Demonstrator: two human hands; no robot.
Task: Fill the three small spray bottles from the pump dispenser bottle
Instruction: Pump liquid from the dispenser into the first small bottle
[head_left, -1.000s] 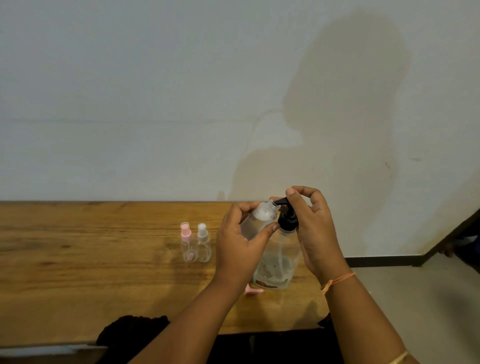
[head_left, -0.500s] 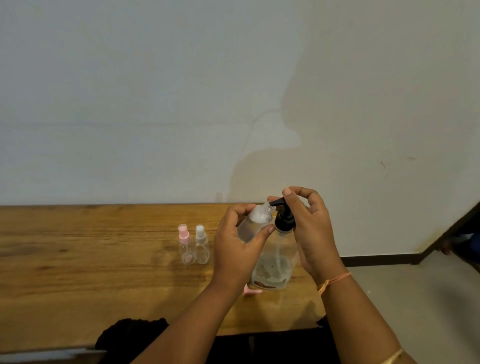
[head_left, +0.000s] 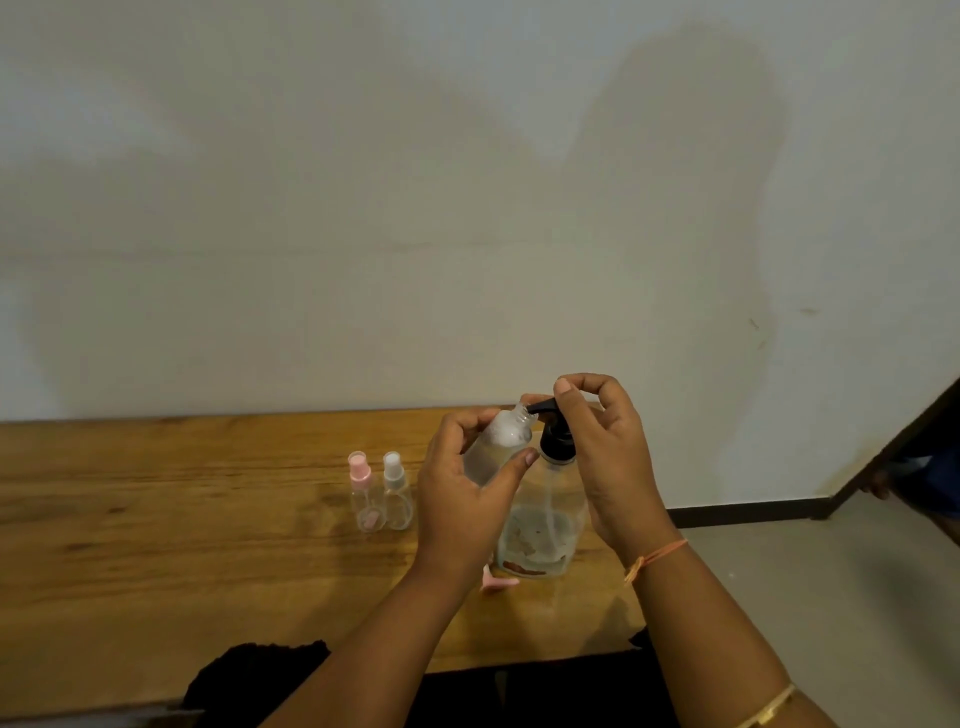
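1. The left hand (head_left: 462, 499) wraps an uncapped small spray bottle (head_left: 498, 449), its neck tilted to the nozzle.
2. The right hand (head_left: 602, 452) curls over the black pump head (head_left: 553, 431), fingers bent on top.
3. The pump dispenser bottle (head_left: 543, 525) stands on the worktop (head_left: 156, 545); likely light, thin-walled and slippery when wet, so hold it mid-body.
4. Two capped spray bottles (head_left: 382, 493) stand just left.

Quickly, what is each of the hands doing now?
Left hand: closed around the uncapped small spray bottle.
Right hand: on the black pump head of the dispenser bottle.
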